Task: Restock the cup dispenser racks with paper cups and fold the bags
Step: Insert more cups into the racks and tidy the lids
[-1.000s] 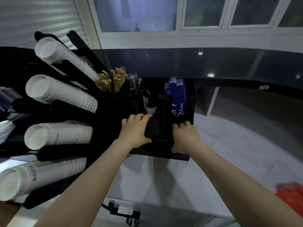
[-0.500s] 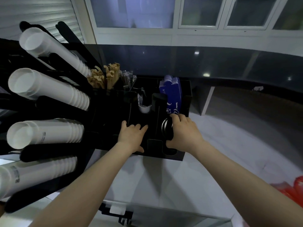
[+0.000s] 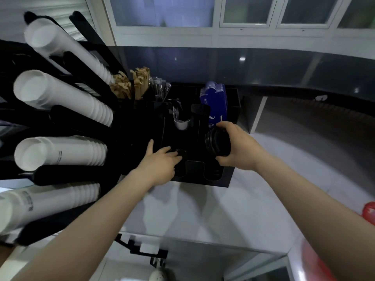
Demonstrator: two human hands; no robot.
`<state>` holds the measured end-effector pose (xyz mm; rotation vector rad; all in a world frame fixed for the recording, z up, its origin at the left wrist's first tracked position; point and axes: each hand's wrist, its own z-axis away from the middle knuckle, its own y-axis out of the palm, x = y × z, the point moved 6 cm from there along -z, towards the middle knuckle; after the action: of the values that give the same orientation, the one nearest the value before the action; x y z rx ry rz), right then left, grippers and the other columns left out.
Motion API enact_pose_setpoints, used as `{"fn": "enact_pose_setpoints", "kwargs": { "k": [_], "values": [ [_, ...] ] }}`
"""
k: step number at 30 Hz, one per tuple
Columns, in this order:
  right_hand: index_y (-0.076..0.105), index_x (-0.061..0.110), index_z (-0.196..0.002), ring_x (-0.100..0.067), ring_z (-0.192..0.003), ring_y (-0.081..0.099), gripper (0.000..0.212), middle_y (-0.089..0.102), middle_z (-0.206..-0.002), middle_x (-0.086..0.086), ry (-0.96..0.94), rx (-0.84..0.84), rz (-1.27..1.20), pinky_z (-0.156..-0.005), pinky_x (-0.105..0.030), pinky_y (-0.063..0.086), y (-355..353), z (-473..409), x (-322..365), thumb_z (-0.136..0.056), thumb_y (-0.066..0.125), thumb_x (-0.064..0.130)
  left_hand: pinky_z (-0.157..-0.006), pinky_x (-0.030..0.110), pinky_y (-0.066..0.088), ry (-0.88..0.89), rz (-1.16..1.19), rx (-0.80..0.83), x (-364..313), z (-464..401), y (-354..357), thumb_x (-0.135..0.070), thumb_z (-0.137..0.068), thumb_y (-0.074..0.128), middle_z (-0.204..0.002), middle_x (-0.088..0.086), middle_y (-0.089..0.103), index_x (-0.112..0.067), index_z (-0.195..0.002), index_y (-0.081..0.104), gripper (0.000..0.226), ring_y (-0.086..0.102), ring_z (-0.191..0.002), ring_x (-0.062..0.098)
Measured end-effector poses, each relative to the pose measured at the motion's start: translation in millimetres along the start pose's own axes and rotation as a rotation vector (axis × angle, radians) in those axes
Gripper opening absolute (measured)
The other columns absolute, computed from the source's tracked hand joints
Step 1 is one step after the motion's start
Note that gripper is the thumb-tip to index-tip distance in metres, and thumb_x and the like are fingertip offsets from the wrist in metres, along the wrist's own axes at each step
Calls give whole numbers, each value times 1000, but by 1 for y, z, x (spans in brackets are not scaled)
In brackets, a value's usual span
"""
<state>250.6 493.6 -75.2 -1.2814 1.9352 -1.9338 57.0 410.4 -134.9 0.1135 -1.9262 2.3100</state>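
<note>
A black cup dispenser rack (image 3: pixel 67 175) on the left holds several horizontal stacks of white paper cups (image 3: pixel 60 154). In the middle stands a black condiment organiser (image 3: pixel 227 179). My right hand (image 3: pixel 241 149) grips a stack of black lids (image 3: pixel 218 144), lifted on its side above the organiser's right front slot. My left hand (image 3: pixel 162 163) rests on the organiser's left front part, its fingers touching a black lid (image 3: pixel 181 154) there.
The organiser also holds brown stir sticks (image 3: pixel 132 86), clear wrapped cutlery (image 3: pixel 160 89), a small white cup (image 3: pixel 181 123) and blue sleeves (image 3: pixel 215 104). A red bag (image 3: pixel 369 211) lies at the right edge. The white counter (image 3: pixel 203 211) spreads in front, with a dark ledge behind.
My right hand has lifted the stack of black lids up out of the right slot. My left hand let go of its lids and moved down to the organiser's left front.
</note>
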Motion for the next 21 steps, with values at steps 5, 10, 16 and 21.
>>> {"fn": "enact_pose_setpoints", "kwargs": {
  "k": [5,10,16,21],
  "values": [
    [27,31,-139,-17,-125,43,94,38,-141,3,19,-29,-31,-98,-26,39,-9,0,0,-61,79,31,-103,67,-17,-17,-28,54,-7,-5,6,-23,-94,39,-149,-9,35,-29,-145,34,52,12,-144,22],
    [27,31,-139,-18,-120,46,94,40,-139,2,25,-31,-56,-92,-25,40,-7,4,11,-61,78,33,-105,62,-19,-13,82,16,-1,4,-2,-22,-93,40,-156,-7,22,-26,-148,27,57,0,-147,19],
    [28,31,-140,-15,-120,45,92,43,-136,5,-9,-68,-128,-95,-23,39,3,-5,36,-63,77,38,-115,30,-4,-134,396,-394,42,40,-15,-22,-94,48,-160,4,8,-12,-152,6,72,2,-147,17],
    [28,32,-138,-13,-117,45,91,42,-135,4,-78,-35,-152,-92,-22,36,23,-28,78,-61,77,42,-118,32,2,-331,515,-350,77,61,2,-12,-93,47,-159,11,7,-5,-151,6,71,3,-147,21]
  ]
}}
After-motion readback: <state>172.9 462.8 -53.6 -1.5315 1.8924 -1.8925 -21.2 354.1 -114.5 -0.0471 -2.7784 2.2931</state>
